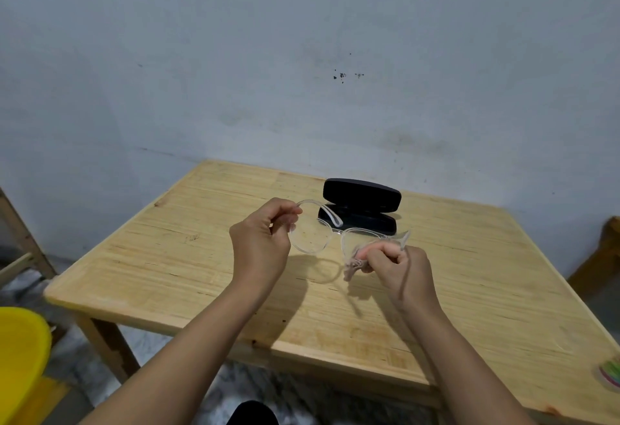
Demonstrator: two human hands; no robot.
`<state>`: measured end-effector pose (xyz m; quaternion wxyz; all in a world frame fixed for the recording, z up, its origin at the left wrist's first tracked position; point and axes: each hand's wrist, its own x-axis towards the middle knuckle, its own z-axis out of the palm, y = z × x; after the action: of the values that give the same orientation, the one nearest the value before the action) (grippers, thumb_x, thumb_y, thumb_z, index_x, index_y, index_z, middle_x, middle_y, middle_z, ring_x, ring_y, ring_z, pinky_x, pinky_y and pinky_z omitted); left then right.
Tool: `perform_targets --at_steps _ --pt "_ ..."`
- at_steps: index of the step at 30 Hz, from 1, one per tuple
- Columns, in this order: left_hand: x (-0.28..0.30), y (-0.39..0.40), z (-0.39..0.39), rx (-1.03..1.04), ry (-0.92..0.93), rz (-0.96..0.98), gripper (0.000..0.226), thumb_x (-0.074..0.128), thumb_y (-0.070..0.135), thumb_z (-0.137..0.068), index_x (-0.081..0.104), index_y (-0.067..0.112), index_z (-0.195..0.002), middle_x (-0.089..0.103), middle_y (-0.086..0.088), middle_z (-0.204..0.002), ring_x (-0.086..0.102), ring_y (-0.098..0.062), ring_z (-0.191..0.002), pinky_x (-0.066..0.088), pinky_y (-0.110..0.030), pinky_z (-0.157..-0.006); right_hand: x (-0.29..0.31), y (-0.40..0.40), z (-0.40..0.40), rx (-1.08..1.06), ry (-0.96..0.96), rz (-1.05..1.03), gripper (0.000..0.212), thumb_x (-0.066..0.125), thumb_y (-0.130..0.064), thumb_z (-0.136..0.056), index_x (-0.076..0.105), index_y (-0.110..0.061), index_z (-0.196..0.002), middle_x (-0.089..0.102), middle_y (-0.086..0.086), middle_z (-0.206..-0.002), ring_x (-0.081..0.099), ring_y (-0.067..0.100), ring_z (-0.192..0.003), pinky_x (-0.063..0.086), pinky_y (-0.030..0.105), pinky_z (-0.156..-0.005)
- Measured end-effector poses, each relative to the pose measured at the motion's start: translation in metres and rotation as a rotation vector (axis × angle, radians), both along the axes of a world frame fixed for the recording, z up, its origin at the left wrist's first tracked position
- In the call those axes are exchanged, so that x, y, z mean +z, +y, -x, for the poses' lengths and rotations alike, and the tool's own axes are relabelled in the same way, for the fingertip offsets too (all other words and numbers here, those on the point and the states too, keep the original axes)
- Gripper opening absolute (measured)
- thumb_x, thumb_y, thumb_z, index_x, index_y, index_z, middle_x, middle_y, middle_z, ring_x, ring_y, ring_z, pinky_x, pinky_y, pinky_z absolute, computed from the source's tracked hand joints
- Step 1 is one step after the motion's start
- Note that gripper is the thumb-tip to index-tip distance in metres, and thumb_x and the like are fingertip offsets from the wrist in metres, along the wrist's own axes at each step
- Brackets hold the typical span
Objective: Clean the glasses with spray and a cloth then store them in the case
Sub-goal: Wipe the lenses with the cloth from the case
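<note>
Clear-framed glasses (313, 240) hover above the wooden table (201, 257), temples unfolded. My left hand (260, 243) pinches the left rim and temple hinge. My right hand (396, 265) presses a small pale pink cloth (354, 262) onto the right lens, fingers closed around it. Behind the glasses a black hard case (360, 206) lies open on the table, lid raised towards the wall. No spray bottle is in view.
A yellow plastic chair (20, 357) stands at the lower left beside the table. A striped roll-like object (610, 374) sits at the table's right edge. Wooden furniture pieces flank the table at far left and right. A grey wall is behind.
</note>
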<state>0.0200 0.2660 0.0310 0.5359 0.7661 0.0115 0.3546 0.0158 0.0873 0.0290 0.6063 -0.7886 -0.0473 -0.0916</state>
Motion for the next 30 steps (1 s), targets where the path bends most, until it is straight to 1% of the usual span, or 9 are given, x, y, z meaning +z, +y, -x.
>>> perform_targets --at_steps 5,8,9,11,13,18,20,24,30 --pt "-0.005 0.0 0.004 -0.008 -0.023 -0.044 0.028 0.055 -0.011 -0.082 0.069 0.014 -0.081 0.065 0.018 -0.073 0.065 -0.008 -0.07 0.045 -0.004 -0.063 -0.008 0.003 0.009 -0.193 -0.031 -0.143 0.025 0.058 -0.008 -0.082 0.074 -0.022 -0.069 0.073 -0.009 -0.07 0.066 0.007 -0.068 0.053 0.027 -0.065" --pt "-0.012 -0.006 0.009 -0.02 -0.047 -0.077 0.029 0.055 -0.012 -0.082 0.069 0.013 -0.081 0.065 0.019 -0.074 0.065 -0.005 -0.071 0.049 -0.007 -0.066 -0.009 0.013 0.015 -0.339 -0.027 -0.332 0.023 0.057 -0.01 -0.086 0.073 -0.025 -0.089 0.071 -0.019 -0.066 0.056 0.016 -0.05 0.044 0.014 -0.049" --pt "-0.014 -0.009 0.011 -0.023 -0.059 -0.089 0.03 0.055 -0.012 -0.081 0.07 0.013 -0.081 0.065 0.019 -0.075 0.065 -0.004 -0.072 0.049 -0.007 -0.066 -0.009 0.017 0.017 -0.37 -0.032 -0.405 0.022 0.057 -0.011 -0.087 0.071 -0.026 -0.096 0.069 -0.023 -0.066 0.059 0.023 -0.061 0.041 0.01 -0.046" --pt "-0.017 -0.015 0.013 -0.02 -0.088 -0.096 0.03 0.057 -0.012 -0.081 0.07 0.014 -0.081 0.065 0.021 -0.076 0.065 -0.002 -0.073 0.048 -0.005 -0.066 -0.005 0.025 0.02 -0.396 -0.067 -0.519 0.022 0.058 -0.015 -0.089 0.067 -0.027 -0.105 0.067 -0.025 -0.071 0.059 0.007 -0.087 0.045 0.007 -0.048" --pt "-0.02 -0.019 0.013 -0.007 -0.113 -0.093 0.029 0.057 -0.013 -0.08 0.07 0.013 -0.081 0.065 0.022 -0.076 0.065 0.001 -0.072 0.046 -0.003 -0.065 -0.002 0.028 0.019 -0.39 -0.089 -0.558 0.022 0.058 -0.016 -0.09 0.066 -0.026 -0.107 0.066 -0.021 -0.08 0.052 0.001 -0.092 0.051 0.019 -0.067" --pt "-0.019 -0.017 0.008 0.013 -0.192 -0.149 0.028 0.059 -0.015 -0.078 0.071 0.01 -0.083 0.066 0.015 -0.076 0.063 0.003 -0.072 0.045 -0.003 -0.067 -0.006 0.02 0.012 -0.242 -0.1 -0.293 0.019 0.057 -0.023 -0.09 0.068 -0.036 -0.099 0.071 -0.007 -0.1 0.068 0.013 -0.088 0.058 0.028 -0.074" --pt "-0.017 -0.016 0.005 0.016 -0.193 -0.143 0.026 0.06 -0.014 -0.079 0.071 0.01 -0.083 0.065 0.017 -0.076 0.063 0.005 -0.071 0.046 -0.004 -0.068 -0.005 0.017 0.01 -0.198 -0.09 -0.22 0.018 0.06 -0.023 -0.089 0.069 -0.038 -0.092 0.074 -0.008 -0.092 0.068 0.019 -0.08 0.058 0.032 -0.07" --pt "-0.014 -0.012 0.003 -0.001 -0.136 -0.103 0.027 0.059 -0.011 -0.081 0.071 0.013 -0.084 0.065 0.023 -0.076 0.063 0.008 -0.073 0.047 -0.005 -0.069 0.004 0.004 0.005 -0.102 -0.059 -0.133 0.016 0.061 -0.017 -0.088 0.073 -0.026 -0.093 0.073 -0.014 -0.083 0.069 0.007 -0.076 0.051 0.011 -0.058" --pt "-0.01 0.001 0.0 -0.019 -0.061 -0.062 0.034 0.057 -0.009 -0.082 0.069 0.023 -0.08 0.066 0.025 -0.071 0.066 0.003 -0.073 0.051 -0.009 -0.071 0.012 -0.01 0.0 0.223 -0.045 0.08 0.034 0.056 0.0 -0.087 0.068 -0.027 -0.071 0.068 -0.021 -0.055 0.064 -0.01 -0.066 0.044 0.004 -0.063"
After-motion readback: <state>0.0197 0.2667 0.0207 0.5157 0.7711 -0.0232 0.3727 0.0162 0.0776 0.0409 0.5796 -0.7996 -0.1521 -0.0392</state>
